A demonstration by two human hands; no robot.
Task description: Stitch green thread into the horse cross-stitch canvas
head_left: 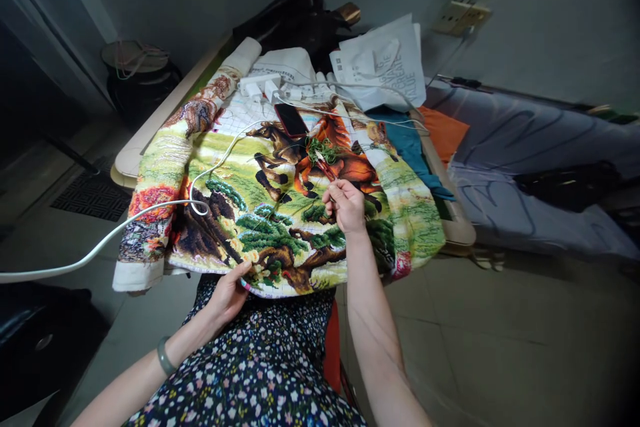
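Observation:
A large cross-stitch cloth (220,154) with horses, trees and rocks covers the table, its two sides rolled. At its front edge my left hand (233,294) grips the cloth, thumb on top and the other fingers underneath. Above the middle right of the picture, my right hand (346,206) is closed in a pinch; whatever is between the fingertips is too small to make out. Just beyond those fingertips lies a red-handled tool (326,166), perhaps small scissors, beside a tangle of green thread (320,149). A dark phone (291,120) rests on the cloth behind them.
A white power strip (260,85) with plugs sits at the back, and a white cable (100,257) runs across the cloth to the left. White paper bags (383,64) and a teal fabric (413,150) lie around the table's rim (463,234). A wall socket (461,16) is behind.

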